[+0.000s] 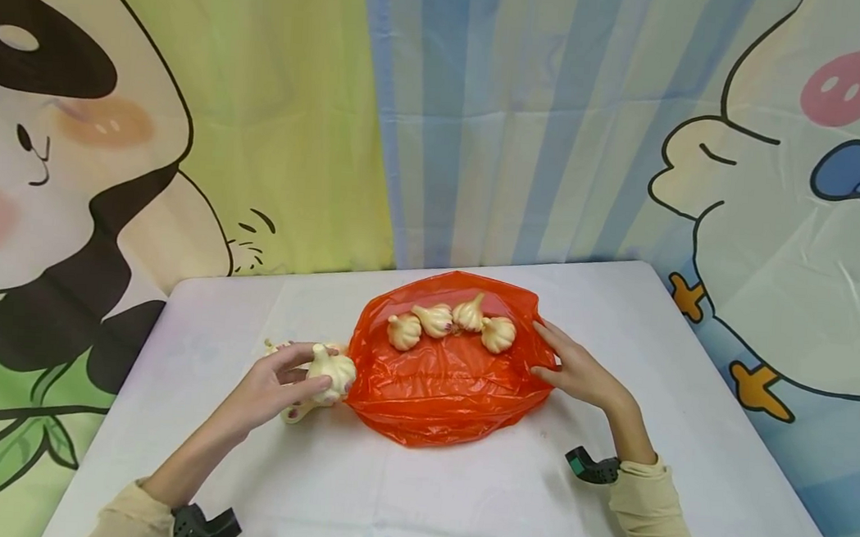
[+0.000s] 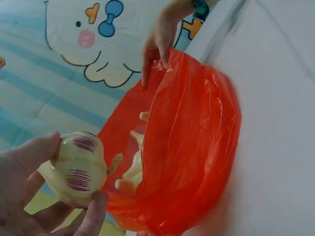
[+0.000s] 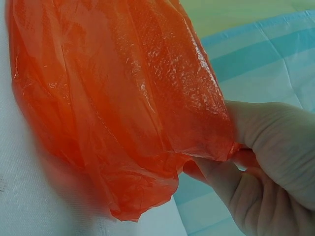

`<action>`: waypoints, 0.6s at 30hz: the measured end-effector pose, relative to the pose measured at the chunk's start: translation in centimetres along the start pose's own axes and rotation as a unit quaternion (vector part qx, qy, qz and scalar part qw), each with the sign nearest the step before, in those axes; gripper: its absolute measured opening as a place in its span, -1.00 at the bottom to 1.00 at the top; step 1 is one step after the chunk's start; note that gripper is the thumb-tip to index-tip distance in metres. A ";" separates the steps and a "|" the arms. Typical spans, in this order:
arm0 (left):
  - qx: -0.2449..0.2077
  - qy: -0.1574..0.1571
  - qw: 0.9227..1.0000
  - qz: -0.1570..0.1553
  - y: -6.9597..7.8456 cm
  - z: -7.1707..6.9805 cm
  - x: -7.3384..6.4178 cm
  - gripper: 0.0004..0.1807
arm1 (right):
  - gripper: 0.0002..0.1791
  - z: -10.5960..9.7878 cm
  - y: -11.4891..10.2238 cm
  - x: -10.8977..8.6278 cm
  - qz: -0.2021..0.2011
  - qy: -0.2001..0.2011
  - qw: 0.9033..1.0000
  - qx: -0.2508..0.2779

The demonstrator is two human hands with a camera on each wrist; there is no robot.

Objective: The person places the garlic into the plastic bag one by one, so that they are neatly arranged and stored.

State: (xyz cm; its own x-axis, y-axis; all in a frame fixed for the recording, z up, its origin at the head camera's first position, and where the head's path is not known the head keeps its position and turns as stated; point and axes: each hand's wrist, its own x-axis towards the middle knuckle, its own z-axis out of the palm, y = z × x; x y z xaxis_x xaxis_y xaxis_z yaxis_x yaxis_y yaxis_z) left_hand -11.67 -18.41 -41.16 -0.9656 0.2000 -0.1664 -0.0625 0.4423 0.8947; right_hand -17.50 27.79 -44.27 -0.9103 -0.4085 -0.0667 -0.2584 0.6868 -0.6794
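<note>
My left hand (image 1: 269,388) grips a cream garlic bulb (image 1: 333,373) just left of the open red plastic bag (image 1: 445,384). In the left wrist view this garlic bulb (image 2: 78,169) shows purple streaks, thumb and fingers curled about it. On the bag's opposite side, my right hand (image 1: 585,372) holds the rim. The right wrist view has its thumb and fingers pinching the red plastic (image 3: 216,142). Several garlic bulbs (image 1: 436,321) lie inside the bag toward the back. More garlic (image 1: 294,412) rests on the table beneath the left hand, partly hidden by it.
A white cloth covers the table (image 1: 445,508). Behind it hangs a curtain (image 1: 498,125) printed with cartoon animals and stripes. Each wrist wears a dark band with a small device (image 1: 205,527).
</note>
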 end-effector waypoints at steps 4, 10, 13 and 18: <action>0.044 -0.010 0.999 0.029 0.9 0.6 0.8 -0.42 | -0.15 0.0 0.0 0.0 -0.001 0.000 1.000 0.002; 0.054 -0.041 0.997 0.040 1.8 1.5 2.4 -0.40 | -0.15 0.0 0.1 -0.1 -0.005 -0.001 1.000 0.003; 0.051 -0.058 0.996 0.033 2.2 1.9 3.3 -0.40 | -0.15 0.0 0.1 -0.1 -0.006 -0.002 1.000 0.002; 0.056 -0.093 0.994 0.027 3.1 2.8 5.2 -0.34 | -0.15 -0.1 0.1 -0.1 -0.004 -0.001 1.000 0.000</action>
State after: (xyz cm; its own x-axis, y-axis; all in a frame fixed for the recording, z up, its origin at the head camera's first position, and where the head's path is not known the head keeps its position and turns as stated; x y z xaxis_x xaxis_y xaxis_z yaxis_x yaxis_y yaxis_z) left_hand -16.16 -13.57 -40.41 -0.9027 0.3796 -0.2028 0.0260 0.5184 0.8547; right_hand -17.49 27.93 -44.26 -0.9074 -0.4154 -0.0632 -0.2653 0.6831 -0.6804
